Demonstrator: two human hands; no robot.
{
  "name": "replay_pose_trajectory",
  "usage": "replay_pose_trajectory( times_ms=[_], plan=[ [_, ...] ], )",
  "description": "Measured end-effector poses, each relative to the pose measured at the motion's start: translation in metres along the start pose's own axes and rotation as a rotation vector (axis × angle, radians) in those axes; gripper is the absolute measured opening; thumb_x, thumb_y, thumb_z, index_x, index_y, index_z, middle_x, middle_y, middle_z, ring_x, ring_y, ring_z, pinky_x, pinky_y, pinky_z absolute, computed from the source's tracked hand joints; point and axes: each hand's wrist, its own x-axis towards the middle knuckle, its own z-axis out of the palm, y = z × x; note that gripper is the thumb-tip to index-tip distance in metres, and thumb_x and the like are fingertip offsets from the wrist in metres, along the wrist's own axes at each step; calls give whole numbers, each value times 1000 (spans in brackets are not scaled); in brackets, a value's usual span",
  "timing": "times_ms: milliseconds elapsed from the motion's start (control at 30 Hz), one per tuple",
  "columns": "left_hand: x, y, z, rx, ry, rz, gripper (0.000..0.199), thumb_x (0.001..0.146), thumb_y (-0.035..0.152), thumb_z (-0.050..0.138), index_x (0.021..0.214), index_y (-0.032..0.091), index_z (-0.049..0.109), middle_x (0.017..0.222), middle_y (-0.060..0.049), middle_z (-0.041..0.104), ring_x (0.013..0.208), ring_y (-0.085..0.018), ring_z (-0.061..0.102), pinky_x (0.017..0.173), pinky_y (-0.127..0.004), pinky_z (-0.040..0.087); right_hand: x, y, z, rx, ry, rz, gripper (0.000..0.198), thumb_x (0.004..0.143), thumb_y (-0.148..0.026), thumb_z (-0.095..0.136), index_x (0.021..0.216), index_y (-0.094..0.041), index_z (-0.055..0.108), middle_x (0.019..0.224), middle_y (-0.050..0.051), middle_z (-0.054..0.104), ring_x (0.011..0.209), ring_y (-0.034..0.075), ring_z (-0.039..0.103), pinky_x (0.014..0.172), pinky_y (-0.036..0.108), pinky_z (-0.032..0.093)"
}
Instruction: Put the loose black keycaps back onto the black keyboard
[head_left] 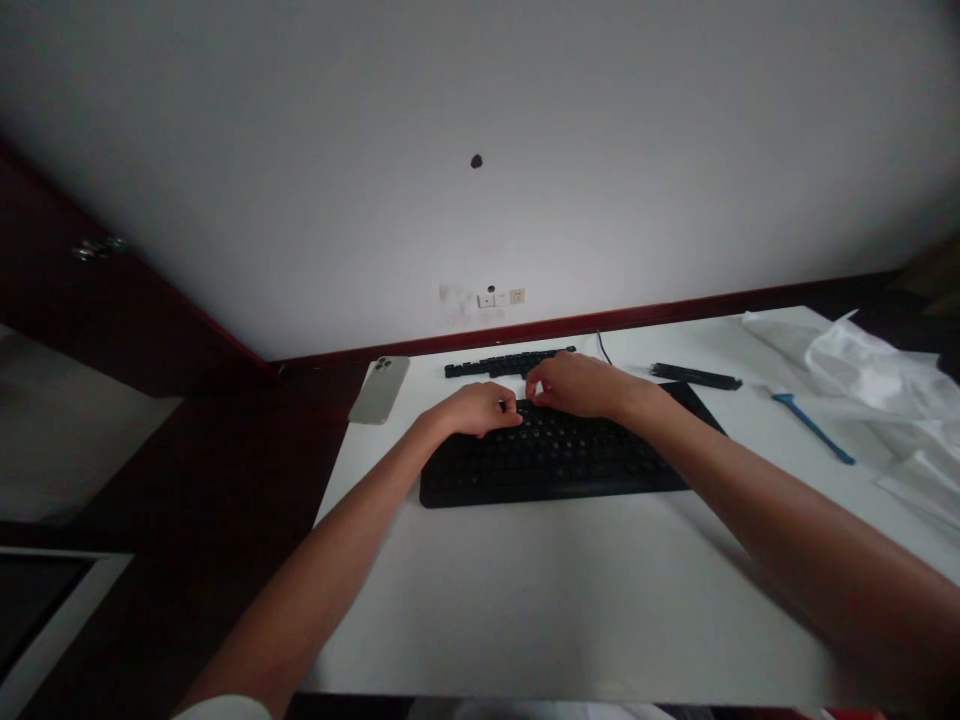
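Observation:
A black keyboard (555, 455) lies on the white table, its rear right part hidden under my right forearm. My left hand (480, 408) is over the rear left part of the keyboard, thumb and fingers pinched together; whatever is in the pinch is too small to make out. Close beside it, my right hand (574, 385) bends down at the keyboard's back edge with its fingers curled in. Its fingertips are dark and small in view, so what they hold is unclear. Behind both hands sits a cluster of loose black keycaps (499, 364).
A phone (380, 390) lies at the table's left edge. To the right are a long black piece (696, 376), a blue stick-like tool (814, 428) and crumpled white plastic (870, 360). A thin cable (603, 348) runs off the back, near wall sockets (502, 298).

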Motion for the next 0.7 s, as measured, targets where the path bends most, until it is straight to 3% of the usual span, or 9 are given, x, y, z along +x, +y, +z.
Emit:
replay_pose_trajectory(
  times_ms=[167, 333, 467, 700],
  plan=[
    [-1, 2, -2, -2, 0, 2, 28, 88, 48, 61, 84, 21, 66, 49, 5, 56, 48, -13, 55, 61, -25, 36, 15, 29, 4, -3, 177, 106, 40, 90, -21, 54, 125, -25, 73, 109, 10, 77, 105, 30, 69, 93, 43, 50],
    [-3, 4, -2, -16, -10, 2, 28, 88, 47, 61, 83, 20, 65, 57, 4, 61, 48, -11, 54, 62, -25, 37, 26, 42, 17, -11, 224, 15, 46, 90, -12, 48, 128, -22, 72, 120, 10, 75, 116, 27, 64, 101, 41, 48],
    [-2, 2, -1, -26, -3, 9, 29, 87, 49, 60, 83, 21, 65, 57, 4, 61, 48, -11, 54, 60, -24, 36, 31, 45, 31, -18, 224, -86, 44, 91, -10, 46, 124, -17, 74, 122, 11, 74, 118, 26, 62, 105, 41, 46],
    [-1, -1, 0, -33, 1, 11, 29, 87, 49, 61, 82, 21, 64, 58, 4, 61, 49, -11, 55, 60, -24, 36, 33, 43, 35, -29, 177, -104, 39, 94, -15, 46, 120, -16, 75, 122, 11, 74, 117, 26, 61, 107, 40, 44]
  ],
)
